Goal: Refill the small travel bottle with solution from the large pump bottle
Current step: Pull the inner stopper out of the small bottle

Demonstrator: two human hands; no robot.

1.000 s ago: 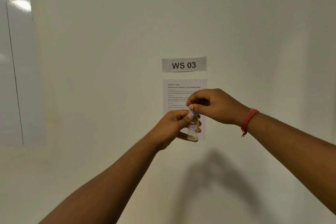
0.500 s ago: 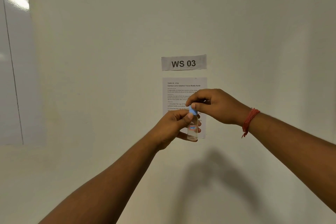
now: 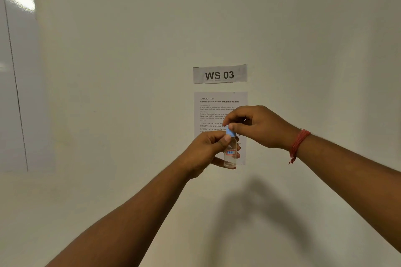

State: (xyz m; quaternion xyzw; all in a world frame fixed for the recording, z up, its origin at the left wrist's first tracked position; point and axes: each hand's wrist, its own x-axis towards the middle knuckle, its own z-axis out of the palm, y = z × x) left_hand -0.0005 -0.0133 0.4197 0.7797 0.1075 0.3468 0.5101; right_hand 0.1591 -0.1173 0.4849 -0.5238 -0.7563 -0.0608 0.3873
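From the head camera we see both arms raised in front of a pale wall (image 3: 130,71), and we take the "WS 03" label (image 3: 219,74) taped there as our landmark. Directly below that label hangs a printed instruction sheet (image 3: 212,110), and in front of the sheet's lower half we find the small travel bottle (image 3: 230,156), upright and clear, with a red-bordered sticker on its side. The left hand (image 3: 206,151) grips the bottle body, fingers wrapped round it and thumb pressed near the neck. The right hand (image 3: 258,125) pinches the blue cap (image 3: 230,132) on the bottle's top between thumb and fingers. A red thread band (image 3: 298,143) circles the right wrist. Far left of the label we see a whiteboard (image 3: 15,71) with handwriting.
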